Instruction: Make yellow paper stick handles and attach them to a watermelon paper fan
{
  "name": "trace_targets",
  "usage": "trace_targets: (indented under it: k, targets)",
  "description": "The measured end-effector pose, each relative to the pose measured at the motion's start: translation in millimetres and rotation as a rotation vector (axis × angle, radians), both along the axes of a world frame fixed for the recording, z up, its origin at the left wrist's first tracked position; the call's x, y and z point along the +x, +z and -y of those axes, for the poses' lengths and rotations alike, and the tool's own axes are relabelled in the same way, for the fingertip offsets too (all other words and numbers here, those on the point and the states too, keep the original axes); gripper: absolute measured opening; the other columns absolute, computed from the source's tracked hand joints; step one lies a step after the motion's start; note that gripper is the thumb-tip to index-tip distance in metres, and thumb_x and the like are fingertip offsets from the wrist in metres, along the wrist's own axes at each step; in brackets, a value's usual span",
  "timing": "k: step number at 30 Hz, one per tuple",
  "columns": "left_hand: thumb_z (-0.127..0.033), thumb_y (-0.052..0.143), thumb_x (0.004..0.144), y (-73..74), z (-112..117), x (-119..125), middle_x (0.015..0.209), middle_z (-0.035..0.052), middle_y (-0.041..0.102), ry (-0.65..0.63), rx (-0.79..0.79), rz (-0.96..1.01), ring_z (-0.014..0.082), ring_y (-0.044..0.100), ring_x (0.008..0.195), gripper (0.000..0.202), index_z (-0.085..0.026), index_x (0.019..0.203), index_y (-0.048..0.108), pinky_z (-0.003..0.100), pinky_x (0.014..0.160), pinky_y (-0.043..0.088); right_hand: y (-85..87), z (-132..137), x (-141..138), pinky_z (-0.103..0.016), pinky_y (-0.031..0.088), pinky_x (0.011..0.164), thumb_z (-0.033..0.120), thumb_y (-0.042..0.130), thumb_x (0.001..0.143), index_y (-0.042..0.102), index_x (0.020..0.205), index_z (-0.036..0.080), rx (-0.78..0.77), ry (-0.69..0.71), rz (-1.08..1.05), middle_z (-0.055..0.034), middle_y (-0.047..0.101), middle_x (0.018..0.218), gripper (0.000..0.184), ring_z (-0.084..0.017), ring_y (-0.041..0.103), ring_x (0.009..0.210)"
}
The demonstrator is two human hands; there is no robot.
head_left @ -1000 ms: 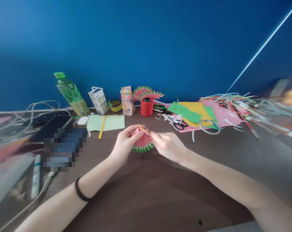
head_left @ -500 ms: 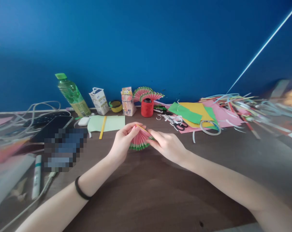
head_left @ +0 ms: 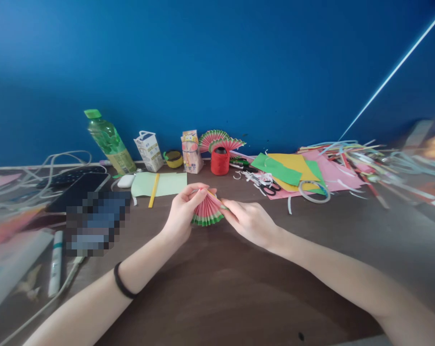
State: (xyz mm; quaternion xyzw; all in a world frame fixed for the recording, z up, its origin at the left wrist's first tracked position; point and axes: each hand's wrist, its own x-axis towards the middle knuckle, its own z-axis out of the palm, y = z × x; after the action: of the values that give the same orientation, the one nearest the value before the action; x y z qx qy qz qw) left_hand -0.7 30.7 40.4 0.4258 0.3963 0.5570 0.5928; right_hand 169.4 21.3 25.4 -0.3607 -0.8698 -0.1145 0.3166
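Note:
Between my two hands is a pleated paper fan (head_left: 207, 210), pink with a green and white zigzag edge, spread partly open with that edge toward me. My left hand (head_left: 183, 211) pinches its narrow gathered end between thumb and fingers. At its right side, my right hand (head_left: 251, 221) grips the fan's edge with thumb and forefinger. Behind the hands stands a spool of red thread (head_left: 220, 162). Two similar finished-looking fans (head_left: 221, 139) lean by the wall. A yellow paper strip (head_left: 153, 191) lies on a pale green sheet (head_left: 172, 184) to the left.
Along the wall stand a green bottle (head_left: 111, 144), a white carton (head_left: 149, 151) and a small printed box (head_left: 191, 154). Scissors (head_left: 272, 189), coloured paper (head_left: 293, 168) and a tape roll (head_left: 314, 192) lie right. A phone (head_left: 98, 221), marker (head_left: 55, 264) and cables fill the left.
The right hand has drawn slightly down along the fan's right edge, and more of the pink pleats show. My left hand keeps its pinch at the gathered end.

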Motion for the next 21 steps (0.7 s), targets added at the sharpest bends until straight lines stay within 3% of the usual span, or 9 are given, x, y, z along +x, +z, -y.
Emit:
trace_targets:
  k: [12, 17, 21]
  targets:
    - [-0.029, 0.068, 0.071, -5.5, -0.6, -0.4, 0.089, 0.0051, 0.071, -0.011, -0.065, 0.03, 0.015, 0.066, 0.075, 0.02, -0.016, 0.084, 0.059, 0.029, 0.073, 0.051, -5.2, -2.3, 1.4, -0.022, 0.035, 0.046, 0.018, 0.036, 0.091, 0.058, 0.085, 0.011, -0.037, 0.013, 0.044, -0.0054, 0.065, 0.064, 0.024, -0.013, 0.061, 0.052]
    - [-0.031, 0.068, 0.07, -6.2, -6.1, -2.7, 0.096, 0.0074, 0.07, 0.009, -0.071, -0.046, 0.0186, 0.066, 0.082, 0.025, -0.017, 0.087, 0.057, 0.031, 0.076, 0.05, -5.7, -10.7, 4.0, -0.023, 0.04, 0.051, 0.02, 0.04, 0.091, 0.06, 0.09, 0.012, -0.165, -0.005, -0.012, -0.007, 0.069, 0.074, 0.021, -0.015, 0.064, 0.061]
    - [-0.038, 0.061, 0.074, -2.5, -19.0, -13.1, 0.104, 0.008, 0.067, 0.106, 0.061, -0.215, 0.0195, 0.06, 0.099, 0.028, -0.017, 0.092, 0.059, 0.03, 0.084, 0.045, -6.3, -28.0, 13.9, -0.024, 0.044, 0.058, 0.025, 0.047, 0.089, 0.062, 0.092, 0.014, -0.31, -0.065, -0.167, -0.0055, 0.07, 0.075, 0.019, -0.014, 0.064, 0.061]
